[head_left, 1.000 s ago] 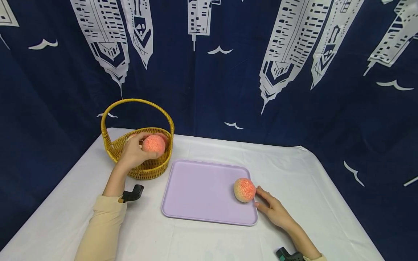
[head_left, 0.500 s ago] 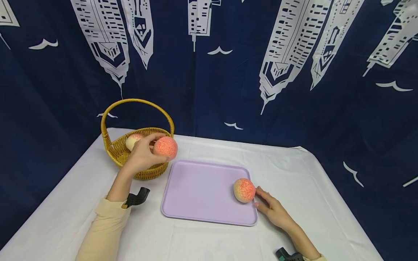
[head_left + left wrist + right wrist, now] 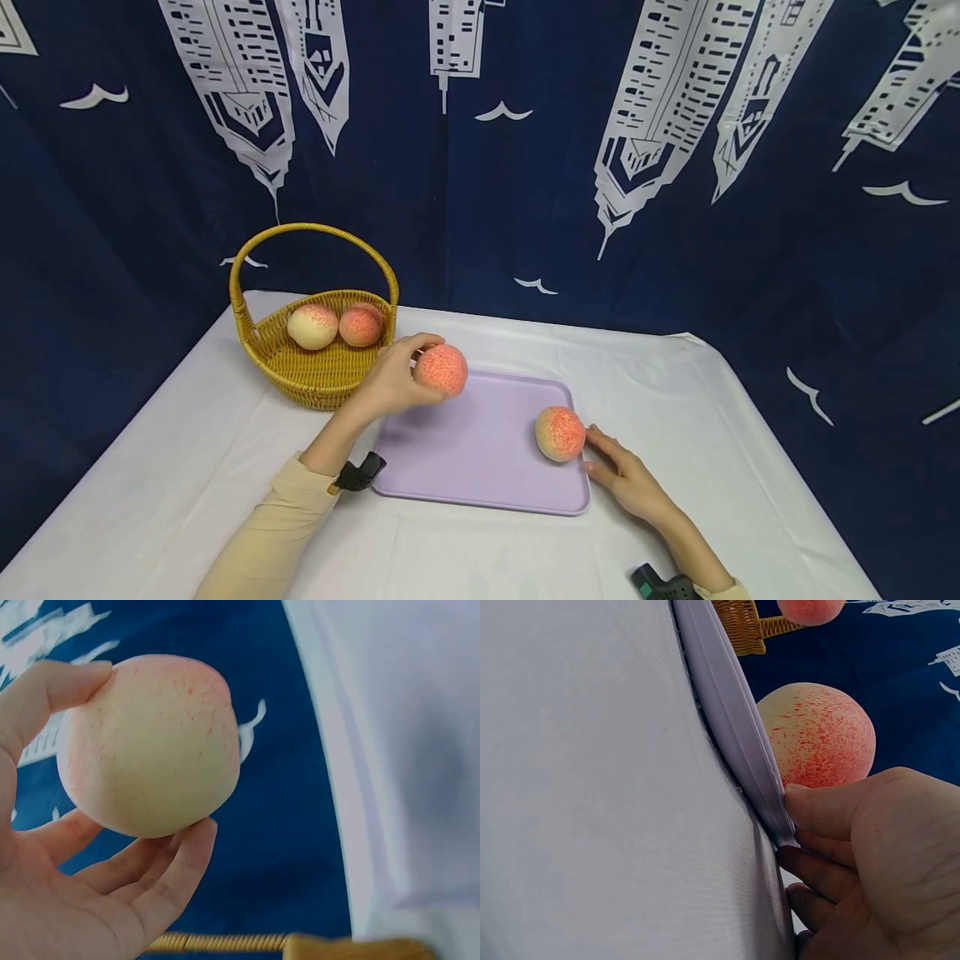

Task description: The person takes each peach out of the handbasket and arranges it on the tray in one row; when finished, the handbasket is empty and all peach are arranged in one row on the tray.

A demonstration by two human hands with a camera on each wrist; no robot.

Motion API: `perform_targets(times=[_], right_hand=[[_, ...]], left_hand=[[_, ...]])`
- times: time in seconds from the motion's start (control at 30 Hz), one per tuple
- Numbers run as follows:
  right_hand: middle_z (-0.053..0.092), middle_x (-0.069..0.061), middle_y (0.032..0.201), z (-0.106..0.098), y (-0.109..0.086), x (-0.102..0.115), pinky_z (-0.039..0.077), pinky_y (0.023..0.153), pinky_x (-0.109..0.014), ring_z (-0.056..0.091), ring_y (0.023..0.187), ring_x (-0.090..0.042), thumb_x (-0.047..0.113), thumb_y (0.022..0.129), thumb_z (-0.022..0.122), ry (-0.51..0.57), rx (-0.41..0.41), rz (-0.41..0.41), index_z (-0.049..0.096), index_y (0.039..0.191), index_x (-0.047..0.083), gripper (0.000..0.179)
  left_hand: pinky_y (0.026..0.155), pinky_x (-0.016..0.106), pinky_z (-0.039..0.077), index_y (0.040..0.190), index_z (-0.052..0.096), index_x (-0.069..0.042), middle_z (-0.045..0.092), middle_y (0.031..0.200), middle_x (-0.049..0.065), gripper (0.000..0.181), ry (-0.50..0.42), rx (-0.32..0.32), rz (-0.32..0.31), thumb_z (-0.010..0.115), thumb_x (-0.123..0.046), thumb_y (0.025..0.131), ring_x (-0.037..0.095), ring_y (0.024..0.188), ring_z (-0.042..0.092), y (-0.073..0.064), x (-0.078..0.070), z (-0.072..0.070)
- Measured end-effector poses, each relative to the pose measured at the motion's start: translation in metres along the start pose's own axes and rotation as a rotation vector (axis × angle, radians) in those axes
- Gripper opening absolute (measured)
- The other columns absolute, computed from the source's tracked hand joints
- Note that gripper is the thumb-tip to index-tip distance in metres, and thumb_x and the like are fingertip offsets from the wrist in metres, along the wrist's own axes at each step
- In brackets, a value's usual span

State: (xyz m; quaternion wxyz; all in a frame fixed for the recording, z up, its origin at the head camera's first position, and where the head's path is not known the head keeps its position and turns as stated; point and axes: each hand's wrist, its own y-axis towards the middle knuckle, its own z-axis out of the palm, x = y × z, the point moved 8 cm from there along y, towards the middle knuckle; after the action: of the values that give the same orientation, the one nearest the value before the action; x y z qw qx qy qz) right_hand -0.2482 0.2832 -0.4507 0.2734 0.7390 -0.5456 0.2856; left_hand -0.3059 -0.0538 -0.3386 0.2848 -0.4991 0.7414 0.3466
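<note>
My left hand (image 3: pixel 396 380) holds a peach (image 3: pixel 442 370) over the upper left part of a lilac tray (image 3: pixel 480 458). In the left wrist view its thumb is on one side of the peach (image 3: pixel 154 754), with the fingers curled under the other. A second peach (image 3: pixel 560 434), cream and red, sits on the tray near its right edge. Beside that edge is my right hand (image 3: pixel 636 490), fingers loosely spread. The right wrist view shows its thumb and fingertips right at the tray rim (image 3: pixel 739 712), close to the peach (image 3: pixel 821 735).
A yellow wicker basket (image 3: pixel 315 398) with a tall arched handle stands at the back left. Inside it lie a pale peach (image 3: pixel 312 326) and a redder peach (image 3: pixel 362 325). White cloth (image 3: pixel 480 554) covers the table, and a navy printed curtain (image 3: pixel 480 200) hangs behind.
My left hand has lifted the peach out of the basket and carried it right, over the tray. Two peaches in the basket now show fully. My right hand has stayed in place.
</note>
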Motion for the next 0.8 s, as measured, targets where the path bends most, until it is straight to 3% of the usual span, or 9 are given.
perform_targets(times=[0.33,0.57,0.7,0.8], right_hand=[[0.032,-0.03,0.152,0.0,0.001,0.0,0.015,0.111,-0.069,0.021,0.142,-0.052,0.022,0.094,0.063,0.008,0.005,0.01,0.047,0.141,-0.003,0.056],[0.033,-0.029,0.152,0.001,0.001,0.0,0.013,0.113,-0.064,0.022,0.143,-0.05,0.023,0.094,0.063,0.002,0.001,0.003,0.047,0.141,-0.002,0.056],[0.033,-0.028,0.152,0.001,0.0,-0.001,0.01,0.122,-0.032,0.023,0.144,-0.048,0.024,0.094,0.063,0.004,-0.005,0.0,0.047,0.142,-0.002,0.056],[0.033,-0.029,0.152,0.001,0.0,-0.002,0.004,0.111,-0.006,0.023,0.143,-0.048,0.023,0.094,0.062,0.013,-0.008,-0.009,0.047,0.142,-0.002,0.056]], left_hand=[[0.087,0.044,0.051,0.125,0.061,-0.01,0.065,0.114,0.007,0.068,-0.048,0.003,0.01,0.084,-0.01,0.061,0.025,0.103,0.057,0.005,-0.002,0.055],[0.085,0.042,0.051,0.125,0.061,-0.009,0.064,0.112,0.009,0.068,-0.065,0.038,-0.001,0.084,-0.009,0.06,0.025,0.102,0.058,0.006,-0.001,0.082],[0.085,0.043,0.051,0.124,0.061,-0.009,0.064,0.113,0.009,0.068,-0.079,0.061,-0.002,0.085,-0.009,0.06,0.026,0.103,0.057,0.007,-0.003,0.092],[0.086,0.043,0.051,0.125,0.061,-0.009,0.064,0.114,0.009,0.068,-0.085,0.074,0.002,0.084,-0.01,0.061,0.026,0.104,0.057,0.007,-0.005,0.098]])
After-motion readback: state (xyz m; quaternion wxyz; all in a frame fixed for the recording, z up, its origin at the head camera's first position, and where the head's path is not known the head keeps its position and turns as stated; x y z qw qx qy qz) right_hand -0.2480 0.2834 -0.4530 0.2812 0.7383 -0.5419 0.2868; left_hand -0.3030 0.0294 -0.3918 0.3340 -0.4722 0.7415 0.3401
